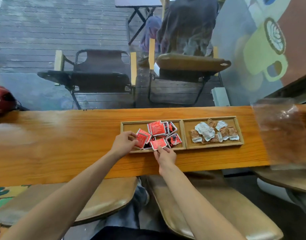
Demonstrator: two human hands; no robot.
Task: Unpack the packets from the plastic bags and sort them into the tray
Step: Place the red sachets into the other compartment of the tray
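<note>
A wooden two-compartment tray point(183, 132) lies on the long wooden table point(62, 144). Its left compartment holds several red packets point(157, 129); its right compartment holds several brown and white packets point(212, 132). My left hand point(123, 142) grips a red packet point(142, 139) at the left compartment's near-left side. My right hand point(165, 157) pinches the near edge of another red packet point(158, 143) over the tray's front rim. A clear plastic bag point(283, 129) lies blurred at the table's right end.
Two folding chairs point(100, 73) stand beyond the table, and a person point(186, 25) sits further back. A red cap point(1, 99) rests at the far left. Tan seat cushions point(103, 200) sit under my arms.
</note>
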